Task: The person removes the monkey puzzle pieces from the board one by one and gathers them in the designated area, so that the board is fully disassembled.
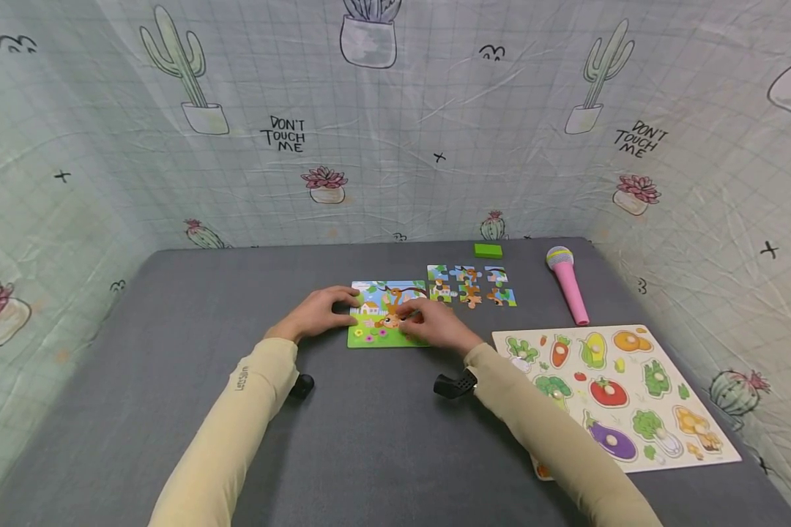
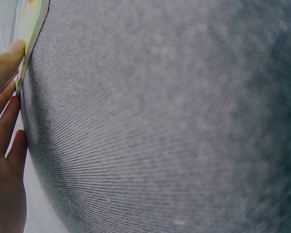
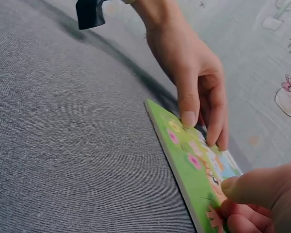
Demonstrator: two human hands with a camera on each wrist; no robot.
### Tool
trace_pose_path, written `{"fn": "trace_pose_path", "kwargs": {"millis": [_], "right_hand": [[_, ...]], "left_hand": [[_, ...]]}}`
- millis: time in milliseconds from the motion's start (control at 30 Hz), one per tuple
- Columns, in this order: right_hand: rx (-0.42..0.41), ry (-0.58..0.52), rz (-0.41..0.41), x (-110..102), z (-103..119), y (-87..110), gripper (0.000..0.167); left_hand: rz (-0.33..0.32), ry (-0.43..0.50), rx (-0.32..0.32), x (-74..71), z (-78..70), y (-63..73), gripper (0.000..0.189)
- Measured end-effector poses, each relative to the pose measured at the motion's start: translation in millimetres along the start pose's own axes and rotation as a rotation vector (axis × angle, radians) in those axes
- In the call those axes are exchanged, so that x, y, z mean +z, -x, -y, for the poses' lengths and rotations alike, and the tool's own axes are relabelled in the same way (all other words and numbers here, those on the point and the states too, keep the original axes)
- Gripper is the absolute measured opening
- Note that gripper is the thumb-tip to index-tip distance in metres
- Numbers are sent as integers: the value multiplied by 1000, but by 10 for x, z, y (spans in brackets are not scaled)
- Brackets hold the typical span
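Note:
A green-edged picture puzzle (image 1: pixel 376 340) with an upside-down monkey, a house and flowers lies flat on the grey table. My left hand (image 1: pixel 319 311) rests on its left side, thumb and fingers touching the edge. In the left wrist view the thumb (image 2: pixel 17 47) lies over the border, with the other fingers along the outside. My right hand (image 1: pixel 435 322) is over the puzzle's right half, fingers curled, and pinches at a puzzle piece by the monkey's face; the fingers hide most of it. In the right wrist view the right thumb (image 3: pixel 237 187) stands close over the picture.
Several loose jigsaw pieces (image 1: pixel 468 274) lie behind and right of the puzzle. Beyond them is a green block (image 1: pixel 488 251). A pink toy microphone (image 1: pixel 570 289) lies farther right. A vegetable peg board (image 1: pixel 692 465) sits at the front right, partly under the right sleeve (image 1: pixel 547 424).

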State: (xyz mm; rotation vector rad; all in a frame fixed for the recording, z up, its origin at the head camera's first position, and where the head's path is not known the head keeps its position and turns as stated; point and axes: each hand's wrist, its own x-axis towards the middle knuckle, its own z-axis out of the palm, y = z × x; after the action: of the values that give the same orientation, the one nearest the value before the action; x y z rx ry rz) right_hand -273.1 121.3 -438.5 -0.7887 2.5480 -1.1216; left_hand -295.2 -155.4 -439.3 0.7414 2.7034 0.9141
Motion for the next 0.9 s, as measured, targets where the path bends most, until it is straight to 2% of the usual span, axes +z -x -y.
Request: {"fn": "trace_pose_path", "kwargs": {"millis": [167, 400, 900], "right_hand": [[-56, 65, -2, 32, 58, -7, 34], [-77, 201, 22, 80, 140, 3, 38], [-73, 197, 70, 56, 156, -4, 39]], "left_hand": [[-5, 5, -11, -7, 11, -13, 38], [-3, -3, 12, 1, 11, 3, 37], [-9, -14, 16, 29, 10, 7, 38]]}}
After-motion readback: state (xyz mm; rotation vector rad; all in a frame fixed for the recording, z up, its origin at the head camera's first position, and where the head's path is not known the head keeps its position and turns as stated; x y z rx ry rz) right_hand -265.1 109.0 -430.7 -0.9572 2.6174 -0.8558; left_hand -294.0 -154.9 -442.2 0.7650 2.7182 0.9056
